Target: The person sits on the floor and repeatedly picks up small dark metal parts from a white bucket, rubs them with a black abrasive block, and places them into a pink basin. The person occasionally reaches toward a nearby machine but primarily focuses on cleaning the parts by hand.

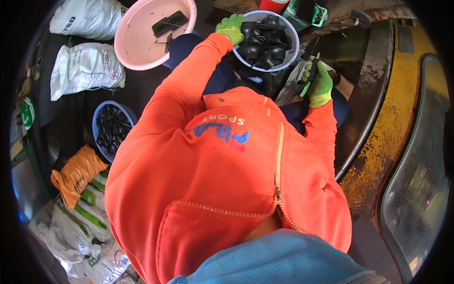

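My left hand (230, 29), in a green glove, is at the left rim of a pale blue-white basin (240, 56). Its fingers curl over the rim beside the black molded parts (267, 42) heaped inside. To the right of the basin, my right hand (321, 84), gloved alike, closes around a small hand tool (305, 89) with a green handle end and a slim dark tip pointing up. The glove hides much of this tool, and its exact kind does not show. Below the basin, dark items lie partly hidden between my legs.
A pink basin (130, 45) with a few black pieces stands left of my left arm. A blue basin (98, 113) of small black parts sits lower left, near white sacks (87, 71) and an orange sack (78, 175). A green container (321, 16) is behind; a rusty yellow machine frame (378, 156) lies right.
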`<state>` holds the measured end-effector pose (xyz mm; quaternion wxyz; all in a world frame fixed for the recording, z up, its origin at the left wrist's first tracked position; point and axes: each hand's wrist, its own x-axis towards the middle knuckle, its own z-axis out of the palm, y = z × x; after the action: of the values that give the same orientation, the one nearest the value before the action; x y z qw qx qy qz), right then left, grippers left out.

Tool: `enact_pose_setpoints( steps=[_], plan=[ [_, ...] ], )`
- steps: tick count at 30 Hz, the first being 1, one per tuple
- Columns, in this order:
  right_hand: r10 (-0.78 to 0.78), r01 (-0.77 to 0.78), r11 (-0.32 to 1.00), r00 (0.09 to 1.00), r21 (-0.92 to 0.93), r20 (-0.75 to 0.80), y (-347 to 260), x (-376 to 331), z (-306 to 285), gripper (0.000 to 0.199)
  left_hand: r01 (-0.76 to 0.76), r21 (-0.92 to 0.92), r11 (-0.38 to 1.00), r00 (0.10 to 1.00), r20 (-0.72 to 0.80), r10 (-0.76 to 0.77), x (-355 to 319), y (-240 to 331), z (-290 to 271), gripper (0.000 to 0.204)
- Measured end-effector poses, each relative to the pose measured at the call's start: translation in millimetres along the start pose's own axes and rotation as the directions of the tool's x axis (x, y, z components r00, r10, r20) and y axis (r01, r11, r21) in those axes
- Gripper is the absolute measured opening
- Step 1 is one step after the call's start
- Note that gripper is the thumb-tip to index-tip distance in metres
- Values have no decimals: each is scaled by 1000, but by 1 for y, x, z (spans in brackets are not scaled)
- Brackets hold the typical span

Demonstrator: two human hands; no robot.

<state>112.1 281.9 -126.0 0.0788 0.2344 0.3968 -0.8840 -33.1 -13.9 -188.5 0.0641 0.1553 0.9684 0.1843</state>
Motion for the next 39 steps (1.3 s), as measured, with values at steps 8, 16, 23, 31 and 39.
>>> enact_pose_setpoints(
  steps=[8,16,23,31,39],
  plan=[
    [-154,80,853,983,-516,-103,15,-2,35,52,-51,-324,945,996,48,70,23,-30,16,51],
    [14,-50,846,997,-530,-72,41,16,48,76,-192,-280,940,976,-155,153,11,-40,53,48],
    [-55,-19,824,992,-566,-113,47,12,49,43,-35,-208,978,988,140,65,17,-21,0,63],
    [-139,148,944,989,-295,51,14,-22,93,31,-636,-279,720,762,-374,528,-48,94,-92,59],
    [34,-106,976,936,189,350,5,-42,103,35,-749,-508,426,658,-491,571,-59,115,-132,43]
  ],
)
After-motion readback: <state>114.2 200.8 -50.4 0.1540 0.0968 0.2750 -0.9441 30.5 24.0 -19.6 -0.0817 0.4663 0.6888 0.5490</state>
